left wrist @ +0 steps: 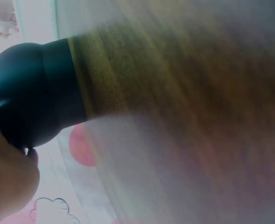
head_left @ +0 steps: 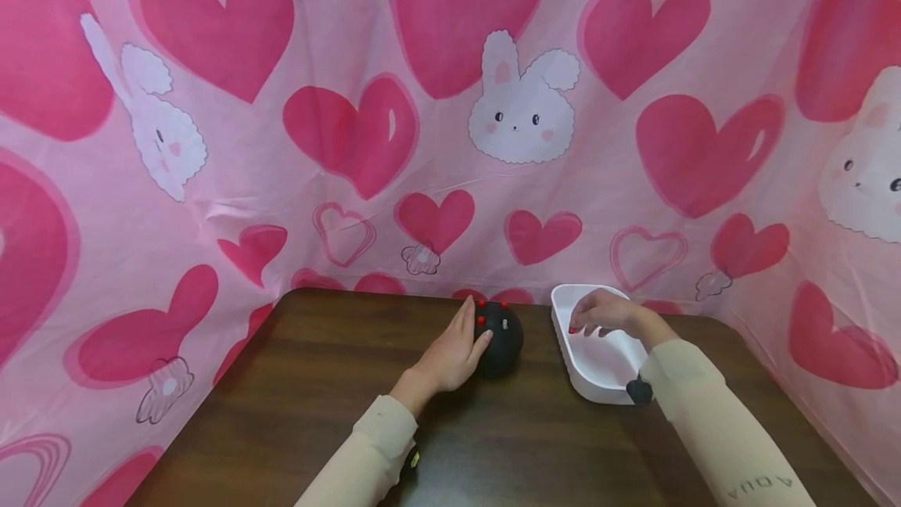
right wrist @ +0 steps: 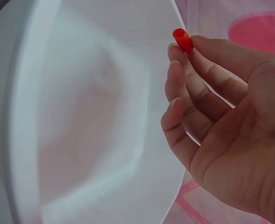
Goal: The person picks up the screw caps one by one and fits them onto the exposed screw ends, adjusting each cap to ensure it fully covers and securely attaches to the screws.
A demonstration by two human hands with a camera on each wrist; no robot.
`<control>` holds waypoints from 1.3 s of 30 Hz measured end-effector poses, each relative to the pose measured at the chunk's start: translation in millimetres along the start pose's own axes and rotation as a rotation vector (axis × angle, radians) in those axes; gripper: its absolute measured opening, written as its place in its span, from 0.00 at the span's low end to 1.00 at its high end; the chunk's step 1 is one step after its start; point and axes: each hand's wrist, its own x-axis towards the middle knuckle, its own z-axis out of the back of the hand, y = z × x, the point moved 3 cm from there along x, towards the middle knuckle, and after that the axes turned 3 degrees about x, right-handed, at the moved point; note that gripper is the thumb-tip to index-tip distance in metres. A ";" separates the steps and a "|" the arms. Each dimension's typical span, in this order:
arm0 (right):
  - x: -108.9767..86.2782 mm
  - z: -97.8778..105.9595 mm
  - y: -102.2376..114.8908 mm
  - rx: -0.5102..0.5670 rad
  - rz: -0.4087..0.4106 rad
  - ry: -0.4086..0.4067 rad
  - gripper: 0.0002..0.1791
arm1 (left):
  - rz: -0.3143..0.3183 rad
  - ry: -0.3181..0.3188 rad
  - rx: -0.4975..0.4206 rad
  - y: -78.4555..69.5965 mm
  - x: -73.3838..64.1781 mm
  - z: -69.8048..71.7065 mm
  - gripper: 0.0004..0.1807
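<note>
A black ball-shaped object (head_left: 504,346) stands on the table, with small red pegs and one silvery piece at its top. In the left wrist view, the black object (left wrist: 30,93) widens above a narrower cylindrical base. My left hand (head_left: 446,350) holds its left side, fingers along the far side and thumb on the front. Over the white tray (head_left: 598,391), my right hand (head_left: 607,311) pinches a small red tube (right wrist: 183,40) between thumb and index finger. The tube's open end shows in the right wrist view; the other fingers are loosely bent.
The brown wooden table (head_left: 338,382) has rounded far corners. A pink curtain (head_left: 436,170) with hearts and rabbits hangs behind and at both sides. The tray stands to the right of the black object, its raised rim between it and my right hand.
</note>
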 end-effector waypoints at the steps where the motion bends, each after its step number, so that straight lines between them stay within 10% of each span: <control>1: 0.3 0.2 0.0 0.003 0.004 -0.010 0.08 | 0.001 0.000 0.000 0.2 0.0 -0.2 0.46; 39: -13.8 -10.4 57.9 0.067 0.174 -0.234 0.10 | 0.000 -0.019 0.007 -2.3 0.4 1.6 0.46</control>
